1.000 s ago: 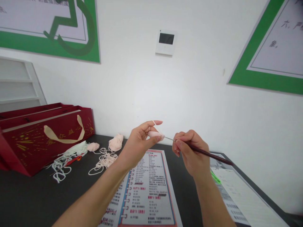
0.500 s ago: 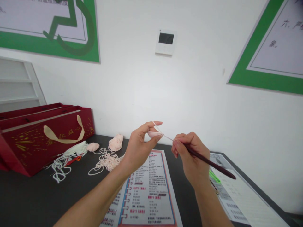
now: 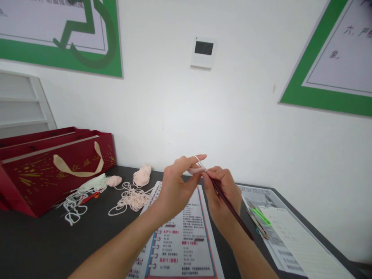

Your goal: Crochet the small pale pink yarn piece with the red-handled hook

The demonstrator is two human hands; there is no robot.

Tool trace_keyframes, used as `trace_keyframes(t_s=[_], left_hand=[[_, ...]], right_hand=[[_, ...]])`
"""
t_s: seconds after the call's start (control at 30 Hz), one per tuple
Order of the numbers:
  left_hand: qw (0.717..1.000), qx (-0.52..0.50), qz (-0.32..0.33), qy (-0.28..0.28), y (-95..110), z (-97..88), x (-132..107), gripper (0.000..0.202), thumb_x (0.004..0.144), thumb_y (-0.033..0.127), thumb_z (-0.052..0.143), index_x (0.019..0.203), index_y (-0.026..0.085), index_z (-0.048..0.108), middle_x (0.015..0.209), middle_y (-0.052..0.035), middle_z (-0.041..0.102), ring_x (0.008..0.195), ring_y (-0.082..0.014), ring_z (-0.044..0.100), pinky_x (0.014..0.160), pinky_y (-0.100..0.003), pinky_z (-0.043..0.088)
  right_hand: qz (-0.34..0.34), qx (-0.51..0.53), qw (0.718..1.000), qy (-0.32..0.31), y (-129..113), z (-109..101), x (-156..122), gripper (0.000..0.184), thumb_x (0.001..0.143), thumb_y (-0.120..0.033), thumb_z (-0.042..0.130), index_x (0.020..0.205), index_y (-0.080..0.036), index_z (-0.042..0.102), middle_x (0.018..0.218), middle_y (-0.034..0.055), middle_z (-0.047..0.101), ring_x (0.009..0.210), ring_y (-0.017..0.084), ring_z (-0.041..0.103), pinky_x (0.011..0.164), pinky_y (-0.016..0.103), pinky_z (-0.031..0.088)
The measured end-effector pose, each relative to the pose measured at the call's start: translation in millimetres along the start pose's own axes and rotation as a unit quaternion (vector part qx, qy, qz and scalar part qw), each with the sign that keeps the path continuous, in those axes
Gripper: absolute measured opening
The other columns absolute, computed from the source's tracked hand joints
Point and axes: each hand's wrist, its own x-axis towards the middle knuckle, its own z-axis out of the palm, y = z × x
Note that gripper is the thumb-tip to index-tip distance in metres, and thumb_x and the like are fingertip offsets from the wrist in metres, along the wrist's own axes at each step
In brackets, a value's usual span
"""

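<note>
My left hand (image 3: 177, 180) pinches a small piece of pale pink crochet work (image 3: 196, 169) between thumb and fingers. A strand of pink yarn runs over its raised index finger. Close against it, my right hand (image 3: 222, 190) grips a crochet hook (image 3: 232, 209) with a long dark red handle that slants down to the right. The hook's tip is at the crochet piece, mostly hidden by the fingers. Below both hands lies a printed pattern sheet (image 3: 188, 248) with a spiral-notebook design and red headings.
On the dark table (image 3: 95, 240), loose pink yarn (image 3: 132, 197), a pink ball (image 3: 142, 175) and white yarn (image 3: 74, 201) lie left, by red gift bags (image 3: 61, 170). Papers (image 3: 293, 232) with a bright green clip-like item (image 3: 260, 216) are at right. A white wall (image 3: 232, 116) rises behind.
My right hand with the hook has moved left, up against my left hand, and the handle now slopes more steeply. The left hand has shifted slightly right and down.
</note>
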Motion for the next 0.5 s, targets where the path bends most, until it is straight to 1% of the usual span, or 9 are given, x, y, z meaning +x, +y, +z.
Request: trace_keyframes(t_s=[0.07, 0.13, 0.2, 0.23, 0.3, 0.37, 0.5], left_hand=[[1.0, -0.022, -0.014, -0.011, -0.1, 1.5, -0.2, 0.037, 0.077, 0.011, 0.066, 0.11, 0.026, 0.071, 0.081, -0.0009, 0.069, 0.084, -0.0193, 0.061, 0.096, -0.039, 0.04], [0.996, -0.073, -0.05, -0.024, -0.6, 1.3, 1.8, 0.037, 0.077, 0.013, 0.068, 0.112, 0.024, 0.069, 0.076, 0.0008, 0.066, 0.08, -0.0175, 0.06, 0.095, -0.038, 0.041], [0.984, -0.141, -0.102, -0.043, -1.1, -0.1, 5.1, 0.037, 0.076, 0.017, 0.07, 0.113, 0.022, 0.067, 0.073, 0.0018, 0.064, 0.075, -0.0153, 0.058, 0.088, -0.036, 0.043], [0.976, -0.171, -0.125, -0.049, -1.3, -1.0, 6.7, 0.037, 0.076, 0.019, 0.071, 0.113, 0.021, 0.066, 0.072, 0.002, 0.063, 0.073, -0.0143, 0.058, 0.084, -0.034, 0.044], [0.964, -0.21, -0.156, -0.054, -1.7, -2.4, 8.9, 0.037, 0.075, 0.02, 0.073, 0.112, 0.02, 0.066, 0.071, 0.0025, 0.063, 0.07, -0.0125, 0.057, 0.077, -0.031, 0.044], [0.959, -0.224, -0.168, -0.05, -1.8, -3.0, 9.8, 0.038, 0.074, 0.02, 0.074, 0.112, 0.019, 0.065, 0.069, 0.0032, 0.063, 0.069, -0.0116, 0.057, 0.076, -0.029, 0.044], [0.947, -0.245, -0.201, -0.059, -2.5, -2.2, 9.8, 0.041, 0.073, 0.019, 0.074, 0.113, 0.017, 0.064, 0.07, 0.0027, 0.066, 0.068, -0.0116, 0.059, 0.077, -0.03, 0.044]], right_hand=[[-0.042, -0.023, 0.999, -0.01, 8.5, -0.2, 1.7, 0.017, 0.088, -0.008, 0.055, 0.089, -0.024, 0.051, 0.082, -0.0008, 0.063, 0.064, 0.011, 0.057, 0.055, 0.024, 0.044], [-0.108, -0.038, 0.993, -0.025, 17.8, -2.6, 5.0, 0.019, 0.086, -0.006, 0.056, 0.09, -0.025, 0.052, 0.08, -0.0004, 0.062, 0.065, 0.012, 0.058, 0.055, 0.024, 0.046], [-0.178, -0.051, 0.982, -0.044, 25.3, -5.7, 9.0, 0.021, 0.085, -0.005, 0.056, 0.092, -0.025, 0.053, 0.081, 0.0009, 0.062, 0.068, 0.014, 0.058, 0.056, 0.026, 0.048], [-0.202, -0.055, 0.976, -0.055, 28.0, -7.1, 11.0, 0.022, 0.084, -0.005, 0.056, 0.093, -0.025, 0.053, 0.081, 0.0018, 0.063, 0.069, 0.014, 0.058, 0.056, 0.026, 0.048], [-0.235, -0.06, 0.967, -0.071, 32.0, -9.0, 14.3, 0.023, 0.084, -0.004, 0.056, 0.094, -0.024, 0.054, 0.081, 0.0028, 0.063, 0.069, 0.015, 0.057, 0.055, 0.027, 0.048], [-0.262, -0.067, 0.96, -0.073, 35.3, -9.6, 16.0, 0.024, 0.084, -0.003, 0.056, 0.095, -0.025, 0.054, 0.08, 0.0029, 0.063, 0.067, 0.015, 0.055, 0.054, 0.027, 0.048], [-0.308, -0.105, 0.945, -0.045, 42.2, -6.4, 13.2, 0.03, 0.081, 0.0, 0.057, 0.096, -0.026, 0.054, 0.082, 0.0035, 0.062, 0.067, 0.016, 0.055, 0.053, 0.029, 0.05]])
